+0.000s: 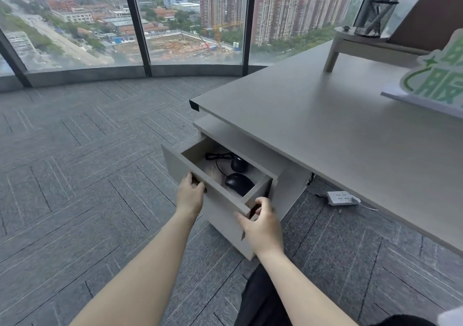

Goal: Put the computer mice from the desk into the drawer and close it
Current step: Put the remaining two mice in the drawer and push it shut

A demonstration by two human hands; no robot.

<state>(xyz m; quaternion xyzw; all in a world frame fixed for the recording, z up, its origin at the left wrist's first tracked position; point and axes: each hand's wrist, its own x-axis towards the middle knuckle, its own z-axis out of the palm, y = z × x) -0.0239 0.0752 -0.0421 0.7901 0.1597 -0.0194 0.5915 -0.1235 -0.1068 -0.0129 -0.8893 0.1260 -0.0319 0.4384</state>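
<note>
A: Where are the mice?

B: Two black plastic computer mice, both inside the open pale grey laminate drawer (220,195). One mouse (239,183) lies just behind the drawer's front panel toward its right end, the other mouse (239,164) further back in the drawer, with a black cable (218,155) coiled at the drawer's rear. The grey worktop (325,130) above the drawer shows no mouse in view.

A: Hands?

B: Left hand (190,195) is curled over the top edge of the drawer front, left of its middle, fingers hooked inside. Right hand (261,223) pinches the drawer's right front corner, thumb on the face and fingers wrapped round the side. Both are closed on the drawer, holding nothing else.

A: Handling?

B: My guess: the drawer is stiff board on runners and light with this load, so it should slide easily. Push flat on the front panel, not the rim, since hooked fingers could get caught at the cabinet (225,132). The mice are light and smooth and may slide; the cable looks clear of the drawer's edges.

A: Stage?

B: Looks like only the closing is left.
</note>
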